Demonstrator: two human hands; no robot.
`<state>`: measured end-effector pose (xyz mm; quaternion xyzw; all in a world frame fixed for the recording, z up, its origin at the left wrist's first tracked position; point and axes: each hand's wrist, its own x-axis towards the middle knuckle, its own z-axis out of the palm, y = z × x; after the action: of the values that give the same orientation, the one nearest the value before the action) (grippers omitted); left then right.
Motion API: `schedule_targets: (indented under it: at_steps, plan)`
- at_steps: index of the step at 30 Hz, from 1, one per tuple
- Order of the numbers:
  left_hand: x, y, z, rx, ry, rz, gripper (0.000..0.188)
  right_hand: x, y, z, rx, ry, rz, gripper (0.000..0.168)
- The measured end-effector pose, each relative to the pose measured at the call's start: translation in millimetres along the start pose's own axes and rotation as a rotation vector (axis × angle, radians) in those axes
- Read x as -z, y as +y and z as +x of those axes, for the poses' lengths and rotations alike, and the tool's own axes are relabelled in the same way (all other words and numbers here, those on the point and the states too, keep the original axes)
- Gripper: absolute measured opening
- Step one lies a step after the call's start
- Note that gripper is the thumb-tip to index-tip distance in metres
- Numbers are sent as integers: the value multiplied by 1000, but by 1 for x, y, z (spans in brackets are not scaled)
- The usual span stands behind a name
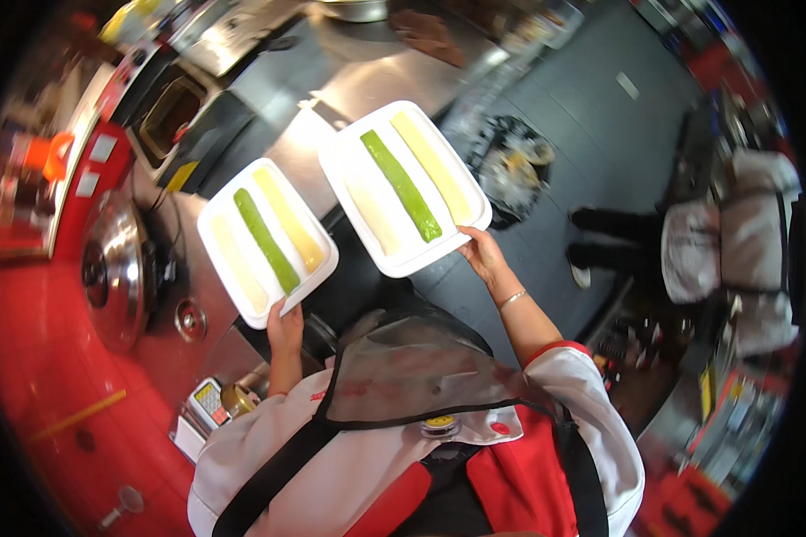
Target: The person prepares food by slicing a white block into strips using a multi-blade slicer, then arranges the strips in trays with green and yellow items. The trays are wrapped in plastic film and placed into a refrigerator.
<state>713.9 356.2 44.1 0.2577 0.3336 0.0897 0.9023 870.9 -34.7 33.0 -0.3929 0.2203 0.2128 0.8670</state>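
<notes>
My left hand (286,324) grips the near edge of a white plastic tray (252,255). Three long dough-like strips lie side by side on it: a whitish one (240,265), a green one (267,243) and a yellow one (287,218). My right hand (481,252) holds the near right corner of a second white tray (381,191), raised farther out. This tray also carries a whitish strip (371,211), a green strip (401,186) and a pale yellow strip (433,168). The two trays are apart, both tilted in view.
Ahead runs a stainless steel worktop (369,74) with a brown cloth (426,37). A domed metal lid (117,268), a small round lid (191,319) and a keypad device (209,404) are at left. A lined waste bin (516,171) and another person (695,248) are at right.
</notes>
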Motion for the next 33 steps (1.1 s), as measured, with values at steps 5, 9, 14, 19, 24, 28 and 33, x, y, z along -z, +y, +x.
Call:
schedule_targets:
  at_steps: [5,9,14,19,24,28,33]
  plan:
    - [-30,-49,-68,106,-241,117,49,116,-5,-184,184,176,143,32]
    - [-42,-111,-115,413,-277,57,51,206,24,-342,408,423,240,31]
    - [-68,-207,-140,695,-460,321,59,248,68,-497,736,670,413,38]
    - [-139,-311,-247,954,-620,574,64,288,134,-610,1011,928,687,40]
    - [-197,-416,-350,1156,-794,789,59,340,155,-668,1253,1118,857,36]
    - [-225,-511,-418,1340,-938,888,53,379,161,-711,1421,1235,942,37]
    - [-242,-614,-491,1591,-983,1065,48,393,159,-763,1564,1412,1020,43]
